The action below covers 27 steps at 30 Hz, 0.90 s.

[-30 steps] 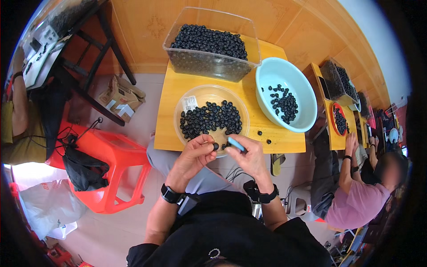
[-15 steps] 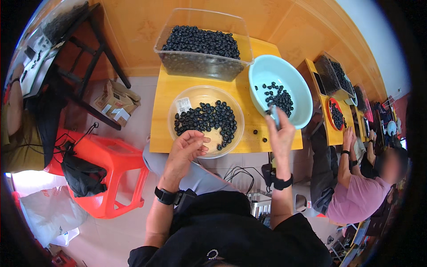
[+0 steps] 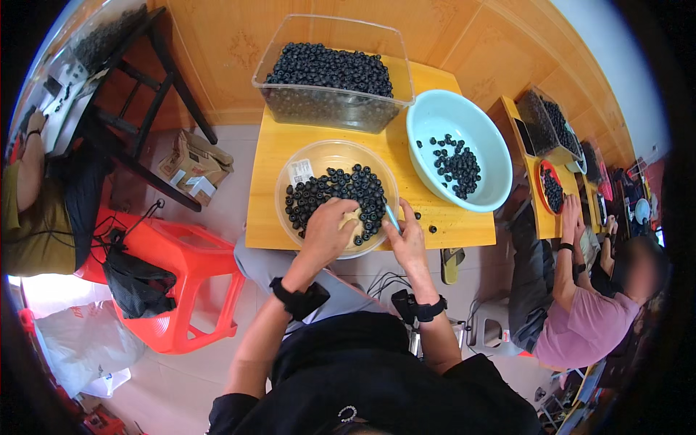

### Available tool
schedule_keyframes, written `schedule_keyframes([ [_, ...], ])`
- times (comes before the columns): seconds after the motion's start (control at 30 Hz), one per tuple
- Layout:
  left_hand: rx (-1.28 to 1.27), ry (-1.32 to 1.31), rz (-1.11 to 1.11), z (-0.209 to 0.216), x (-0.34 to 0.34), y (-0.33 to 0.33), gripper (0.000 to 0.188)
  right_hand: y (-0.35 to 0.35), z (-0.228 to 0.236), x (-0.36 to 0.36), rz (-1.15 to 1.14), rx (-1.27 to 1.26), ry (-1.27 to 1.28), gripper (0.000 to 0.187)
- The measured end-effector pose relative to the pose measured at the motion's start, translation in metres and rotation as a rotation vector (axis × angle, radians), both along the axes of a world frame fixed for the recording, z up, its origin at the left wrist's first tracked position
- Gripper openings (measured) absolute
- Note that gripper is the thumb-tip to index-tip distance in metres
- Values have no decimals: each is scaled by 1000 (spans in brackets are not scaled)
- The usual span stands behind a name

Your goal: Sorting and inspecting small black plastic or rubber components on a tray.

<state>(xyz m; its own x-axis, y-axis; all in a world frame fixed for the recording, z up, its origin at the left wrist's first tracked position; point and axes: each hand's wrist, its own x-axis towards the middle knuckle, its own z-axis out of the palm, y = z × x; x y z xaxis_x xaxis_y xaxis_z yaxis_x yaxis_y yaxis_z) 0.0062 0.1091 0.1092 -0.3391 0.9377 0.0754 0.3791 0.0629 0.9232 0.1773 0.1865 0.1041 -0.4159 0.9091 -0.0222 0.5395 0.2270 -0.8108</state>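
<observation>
A round clear tub (image 3: 280,210) stands at the near edge of the yellow table, with small round black pieces (image 3: 330,190) in it, some with a light centre. My left hand (image 3: 328,232) reaches down into the tub, fingers bent together among the pieces; what its fingertips hold is hidden. At the tub's right rim my right hand (image 3: 408,243) is closed round a slim light-blue tool (image 3: 392,217), whose exact kind I cannot make out. To the right sits a pale blue basin (image 3: 428,116) with more black pieces inside.
A large clear bin (image 3: 326,109) heaped with black pieces stands at the table's back. Two loose pieces (image 3: 433,229) lie by the right hand. A red plastic stool (image 3: 199,268) is at left. Another person (image 3: 587,319) sits at a table on the right.
My right hand has come left from the basin to the tub's right rim, with the blue tool. My left hand has moved forward and right, down into the pieces.
</observation>
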Motion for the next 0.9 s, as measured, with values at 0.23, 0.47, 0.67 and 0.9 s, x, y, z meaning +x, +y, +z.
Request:
schedule_keyframes([
  [0.23,-30,703,-140,2,22,46,56,-3,-6,-5,-36,-236,331,52],
  [0.47,-141,703,-342,6,15,45,59,-4,-8,-7,-62,-250,380,52],
  [0.67,-26,677,-370,-2,-2,18,36,-3,-7,-7,-73,-285,446,56],
  [0.9,-43,576,-288,-2,-11,1,19,-4,-7,-7,-88,-291,439,54],
])
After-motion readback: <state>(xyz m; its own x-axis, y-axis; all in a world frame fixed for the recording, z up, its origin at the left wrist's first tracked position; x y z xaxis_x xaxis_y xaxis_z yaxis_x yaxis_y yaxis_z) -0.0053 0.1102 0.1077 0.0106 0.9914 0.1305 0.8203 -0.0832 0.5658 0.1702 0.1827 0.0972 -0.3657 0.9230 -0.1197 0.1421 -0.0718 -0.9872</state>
